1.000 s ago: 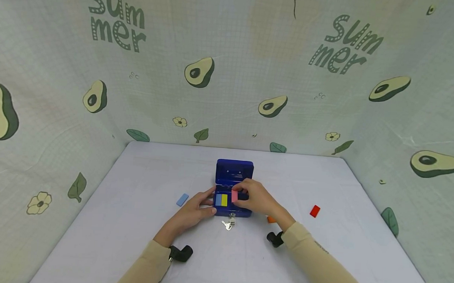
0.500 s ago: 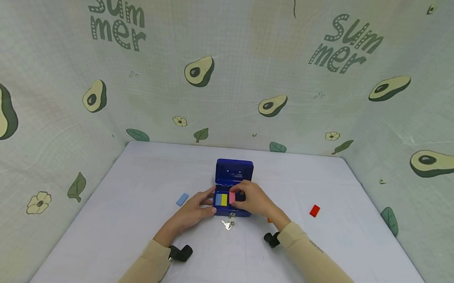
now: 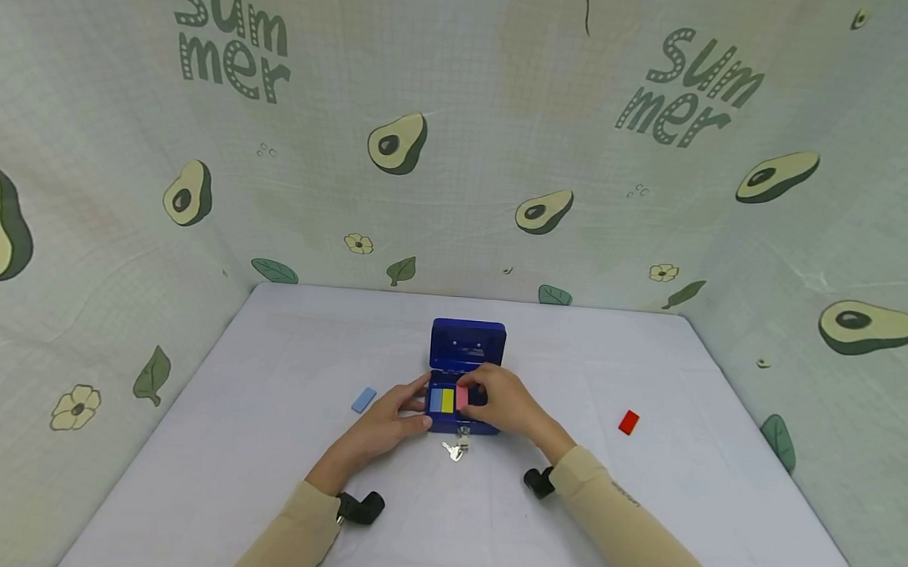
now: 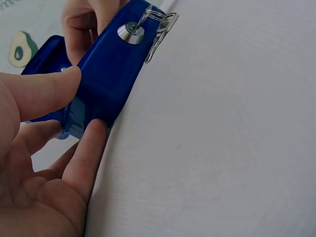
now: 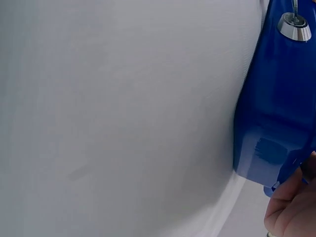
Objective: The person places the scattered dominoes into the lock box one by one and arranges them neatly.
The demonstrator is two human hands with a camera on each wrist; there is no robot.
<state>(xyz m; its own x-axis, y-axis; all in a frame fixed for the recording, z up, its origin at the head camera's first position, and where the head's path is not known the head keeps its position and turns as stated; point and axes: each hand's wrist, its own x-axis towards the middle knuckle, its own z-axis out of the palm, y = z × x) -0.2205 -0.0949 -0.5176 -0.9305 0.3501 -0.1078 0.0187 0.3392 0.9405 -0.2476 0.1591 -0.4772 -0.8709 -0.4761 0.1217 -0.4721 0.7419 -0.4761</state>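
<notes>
Our right hand (image 3: 506, 400) pinches a pink block (image 3: 462, 396) at the open blue cash box (image 3: 481, 429); our left hand (image 3: 391, 416), fingers spread, touches its left side.

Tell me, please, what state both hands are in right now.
Left hand: open, touching the blue box.
Right hand: closed, holding the pink block.

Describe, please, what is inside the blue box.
I see a blue block and a yellow block; the right hand holds a pink block beside them. That hand hides whatever is beneath.
</notes>
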